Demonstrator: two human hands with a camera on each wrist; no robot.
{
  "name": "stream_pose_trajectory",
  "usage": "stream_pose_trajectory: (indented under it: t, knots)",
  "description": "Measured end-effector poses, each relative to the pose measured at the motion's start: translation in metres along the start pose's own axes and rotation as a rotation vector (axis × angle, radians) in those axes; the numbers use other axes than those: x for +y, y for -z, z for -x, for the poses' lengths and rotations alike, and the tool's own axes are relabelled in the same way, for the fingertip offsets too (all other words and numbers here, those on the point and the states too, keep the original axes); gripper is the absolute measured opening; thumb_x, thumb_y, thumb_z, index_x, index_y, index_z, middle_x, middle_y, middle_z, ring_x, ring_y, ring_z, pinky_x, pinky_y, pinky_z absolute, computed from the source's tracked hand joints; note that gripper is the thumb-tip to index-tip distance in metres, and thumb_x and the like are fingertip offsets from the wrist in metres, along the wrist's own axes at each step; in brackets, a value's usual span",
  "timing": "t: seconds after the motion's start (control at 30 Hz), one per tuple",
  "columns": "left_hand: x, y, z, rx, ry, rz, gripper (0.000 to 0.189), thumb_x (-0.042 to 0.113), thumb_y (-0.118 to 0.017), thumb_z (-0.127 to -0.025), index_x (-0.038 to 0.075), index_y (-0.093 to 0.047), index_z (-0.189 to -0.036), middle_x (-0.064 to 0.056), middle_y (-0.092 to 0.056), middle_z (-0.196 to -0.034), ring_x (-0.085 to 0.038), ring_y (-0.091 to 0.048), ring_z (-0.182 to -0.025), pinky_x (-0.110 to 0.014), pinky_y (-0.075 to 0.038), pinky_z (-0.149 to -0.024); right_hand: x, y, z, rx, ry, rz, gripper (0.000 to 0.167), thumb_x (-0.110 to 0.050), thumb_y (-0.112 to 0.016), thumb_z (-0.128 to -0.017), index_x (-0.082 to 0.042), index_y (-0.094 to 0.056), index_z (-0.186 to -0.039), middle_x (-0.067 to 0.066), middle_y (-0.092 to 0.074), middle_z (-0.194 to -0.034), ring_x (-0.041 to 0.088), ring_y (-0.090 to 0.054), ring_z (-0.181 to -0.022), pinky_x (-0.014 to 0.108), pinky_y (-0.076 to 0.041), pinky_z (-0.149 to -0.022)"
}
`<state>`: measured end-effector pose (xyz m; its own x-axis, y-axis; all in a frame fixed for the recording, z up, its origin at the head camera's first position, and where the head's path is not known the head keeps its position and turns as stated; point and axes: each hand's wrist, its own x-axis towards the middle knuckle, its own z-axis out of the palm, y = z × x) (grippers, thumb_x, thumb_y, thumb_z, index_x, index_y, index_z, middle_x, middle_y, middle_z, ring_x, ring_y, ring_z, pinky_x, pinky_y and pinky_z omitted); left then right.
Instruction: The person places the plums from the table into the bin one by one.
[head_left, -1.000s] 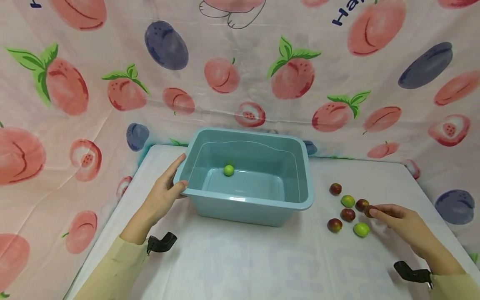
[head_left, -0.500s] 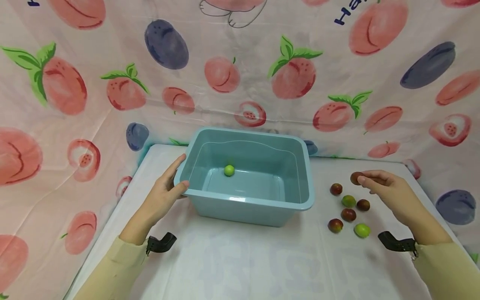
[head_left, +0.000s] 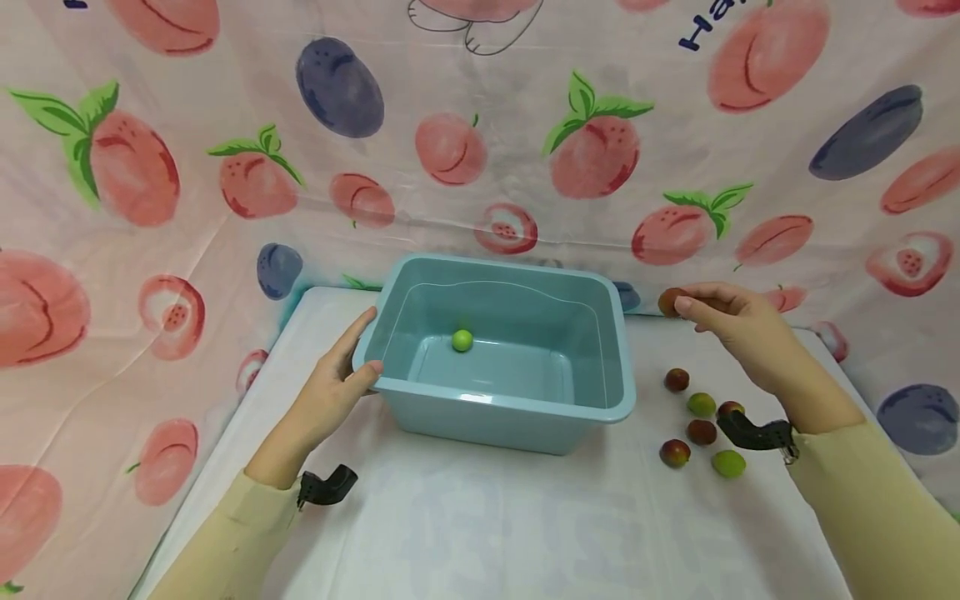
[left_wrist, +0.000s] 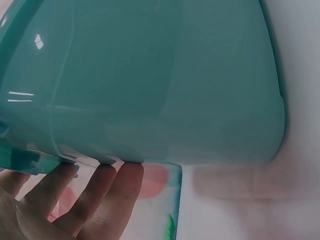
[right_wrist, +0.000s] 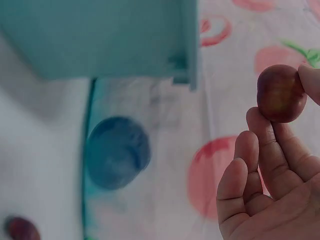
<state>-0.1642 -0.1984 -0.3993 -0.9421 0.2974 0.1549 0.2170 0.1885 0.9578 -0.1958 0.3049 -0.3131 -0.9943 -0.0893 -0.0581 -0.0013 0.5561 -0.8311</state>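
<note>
My left hand (head_left: 322,404) holds a blue-green plastic tub (head_left: 480,425) at its left end, thumb on the rim. The left wrist view shows that hand's fingertips (left_wrist: 131,172) against the tub's outer wall (left_wrist: 150,90). Pinched between the thumb and fingers of my right hand (head_left: 742,337) is a dark red plum (head_left: 670,302), raised to the right of the tub. It shows whole in the right wrist view as a reddish-brown plum (right_wrist: 281,95). Inside the tub lies one small green fruit (head_left: 462,340).
Right of the tub, several loose fruits lie on the white-covered table (head_left: 480,517): dark red plums (head_left: 675,453) and green fruits (head_left: 729,463). My right wrist camera (head_left: 756,433) overlaps part of this group. A peach-print cloth (head_left: 450,217) hangs behind the table.
My right hand has lifted the dark red plum from the group of fruits and carried it up and leftward, nearer the tub. The left hand stays on the tub.
</note>
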Motion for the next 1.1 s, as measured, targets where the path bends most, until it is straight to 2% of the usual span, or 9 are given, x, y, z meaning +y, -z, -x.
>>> stream_pose_trajectory:
  t: [0.13,0.37,0.63,0.77,0.93,1.1]
  knots:
    - [0.0,0.0,0.0,0.001,-0.005,-0.001,0.065,0.026,-0.051,-0.1,0.037,-0.018,-0.155,0.0,-0.018,-0.158,-0.032,-0.037,-0.134,-0.041,-0.052,-0.087,-0.019,-0.008,-0.007,-0.018,0.018,-0.034,0.055,-0.049,-0.06,-0.092,-0.01,-0.054,-0.132,0.001,-0.058,-0.121,0.024,-0.042,-0.111,0.061,-0.026,-0.103]
    - [0.002,0.0,0.001,0.004,-0.018,0.013,0.065,0.024,-0.051,-0.1,0.034,-0.017,-0.155,-0.002,-0.019,-0.157,-0.035,-0.037,-0.133,-0.042,-0.052,-0.086,-0.043,-0.027,-0.022,0.007,0.046,-0.036,0.059,-0.055,-0.061,-0.088,-0.013,-0.058,-0.129,0.005,-0.058,-0.121,0.023,-0.046,-0.109,0.045,-0.036,-0.095]
    - [0.0,-0.001,0.002,0.003,-0.011,0.003,0.065,0.022,-0.05,-0.101,0.035,-0.017,-0.155,-0.005,-0.019,-0.157,-0.039,-0.038,-0.132,-0.042,-0.052,-0.086,-0.065,-0.047,-0.039,-0.042,0.093,-0.069,0.059,-0.056,-0.063,-0.086,-0.014,-0.06,-0.128,0.004,-0.057,-0.124,0.025,-0.048,-0.115,0.048,-0.037,-0.1]
    - [-0.001,-0.001,0.002,0.006,-0.012,0.001,0.064,0.023,-0.05,-0.101,0.035,-0.017,-0.155,-0.006,-0.02,-0.157,-0.039,-0.037,-0.132,-0.043,-0.052,-0.086,-0.074,-0.058,-0.05,-0.068,0.127,-0.124,0.057,-0.052,-0.066,-0.086,-0.012,-0.061,-0.127,0.005,-0.058,-0.124,0.025,-0.049,-0.116,0.047,-0.037,-0.1]
    - [-0.001,-0.001,0.002,0.005,-0.014,-0.003,0.065,0.026,-0.051,-0.101,0.035,-0.016,-0.155,-0.004,-0.017,-0.158,-0.036,-0.036,-0.134,-0.044,-0.052,-0.087,-0.082,-0.072,-0.063,-0.133,0.133,-0.148,0.054,-0.049,-0.069,-0.086,-0.013,-0.062,-0.125,0.005,-0.062,-0.12,0.03,-0.05,-0.116,0.05,-0.038,-0.1]
    - [-0.001,-0.003,0.002,0.011,-0.011,-0.004,0.065,0.024,-0.051,-0.101,0.036,-0.017,-0.155,-0.002,-0.016,-0.158,-0.032,-0.034,-0.135,-0.044,-0.052,-0.087,-0.088,-0.084,-0.074,-0.255,0.154,-0.117,0.048,-0.046,-0.069,-0.087,-0.013,-0.064,-0.122,0.006,-0.064,-0.118,0.033,-0.05,-0.117,0.052,-0.037,-0.101]
